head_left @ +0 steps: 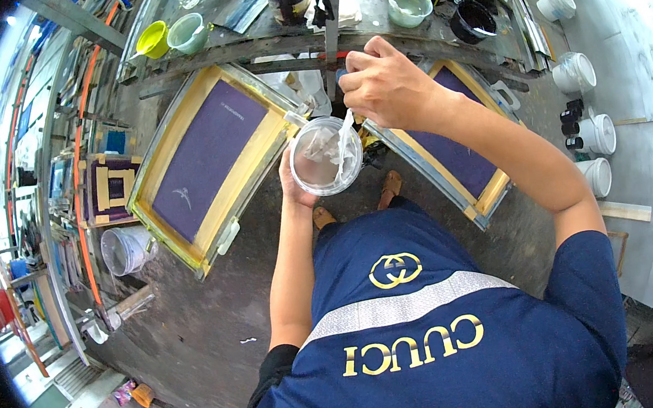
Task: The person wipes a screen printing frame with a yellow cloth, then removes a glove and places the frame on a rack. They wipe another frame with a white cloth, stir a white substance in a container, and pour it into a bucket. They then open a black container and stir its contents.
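Observation:
My left hand [292,182] is wrapped round the side of a clear round plastic tub [307,175], held out in front of my body. Some whitish, translucent stuff lies inside it, too unclear to name. Above the tub's right side, my right hand [387,88] has its fingers closed on the top of a thin white stirring stick [345,144]. The stick slants down into the tub, and its lower end looks coated in white. The tub's opening faces up. My right fingertips are partly hidden behind the hand.
Framed printing screens with purple mesh lean at left [208,153] and right [449,146]. The workbench [245,52] ahead carries a yellow cup [152,40], a pale green cup [187,34], a pale bowl [409,7] and dark ink tubs [472,21]. White buckets [574,72] line the right wall.

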Tool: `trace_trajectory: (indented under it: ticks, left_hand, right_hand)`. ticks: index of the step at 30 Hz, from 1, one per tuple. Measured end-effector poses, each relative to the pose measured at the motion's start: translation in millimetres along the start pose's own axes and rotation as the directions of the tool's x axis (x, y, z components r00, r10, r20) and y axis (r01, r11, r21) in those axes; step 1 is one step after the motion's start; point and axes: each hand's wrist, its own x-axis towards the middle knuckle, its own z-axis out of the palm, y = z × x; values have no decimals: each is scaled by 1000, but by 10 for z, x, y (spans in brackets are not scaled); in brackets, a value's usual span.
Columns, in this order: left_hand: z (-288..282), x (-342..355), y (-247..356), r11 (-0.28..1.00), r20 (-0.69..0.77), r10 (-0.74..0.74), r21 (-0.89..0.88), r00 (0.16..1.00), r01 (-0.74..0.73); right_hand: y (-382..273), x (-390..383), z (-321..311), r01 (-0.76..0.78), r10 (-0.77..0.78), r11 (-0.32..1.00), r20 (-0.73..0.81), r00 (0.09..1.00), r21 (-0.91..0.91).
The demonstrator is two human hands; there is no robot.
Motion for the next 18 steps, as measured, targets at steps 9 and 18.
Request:
trace_trajectory:
  ticks: [9,18]
  left_hand:
    - [70,-56,-1,1000,54,7,-26,999,-6]
    - [295,-76,28,996,-42,90,-8,995,-90]
  right_hand:
    - [-120,94,72,-1,0,994,15,1000,106]
    - [-498,-211,572,-100,70,990,274,959,97]
